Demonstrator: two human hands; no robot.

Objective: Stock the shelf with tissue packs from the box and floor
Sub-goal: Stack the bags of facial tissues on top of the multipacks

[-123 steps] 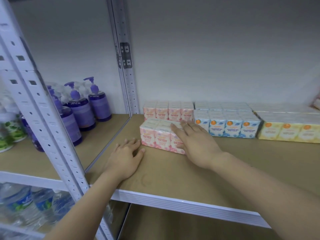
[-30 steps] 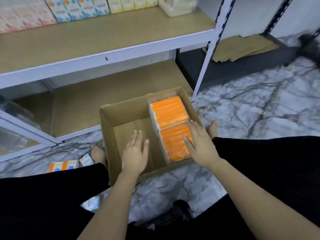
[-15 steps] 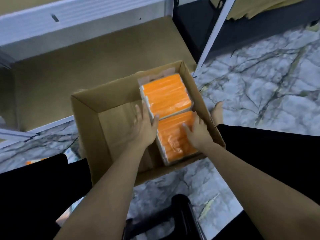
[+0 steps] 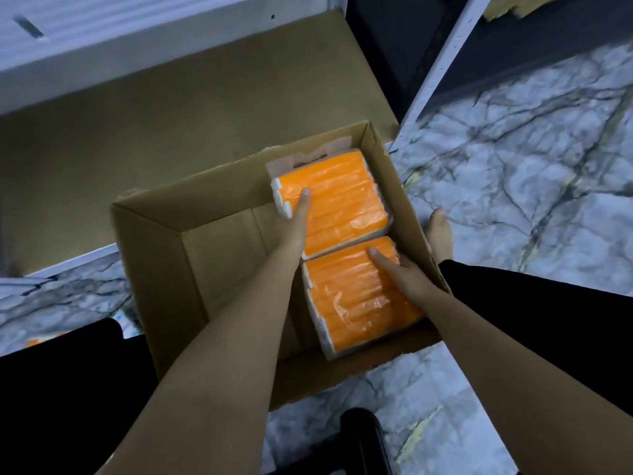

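Note:
An open cardboard box (image 4: 147, 269) sits on the marble floor between my knees. Two orange tissue packs lie in its right half. The far pack (image 4: 342, 200) lies against the back wall and the near pack (image 4: 352, 303) against the front wall. My left hand (image 4: 294, 224) grips the far pack's left edge, thumb on top, fingers hidden down its side. My right hand (image 4: 400, 272) holds the near pack's far right corner, thumb on top, fingers tucked between the pack and the box wall. The box's left half is bare.
The brown bottom shelf (image 4: 171, 114) lies just behind the box, under a white shelf edge (image 4: 137, 29). A white upright (image 4: 442, 60) stands at the box's far right corner. My bare foot (image 4: 440, 234) rests beside the box. An orange pack (image 4: 41, 341) peeks out at left.
I have turned from the shelf down to the box. Since half a second ago my left hand slid from the near pack's left side forward onto the far pack's left edge. My right hand stays on the near pack.

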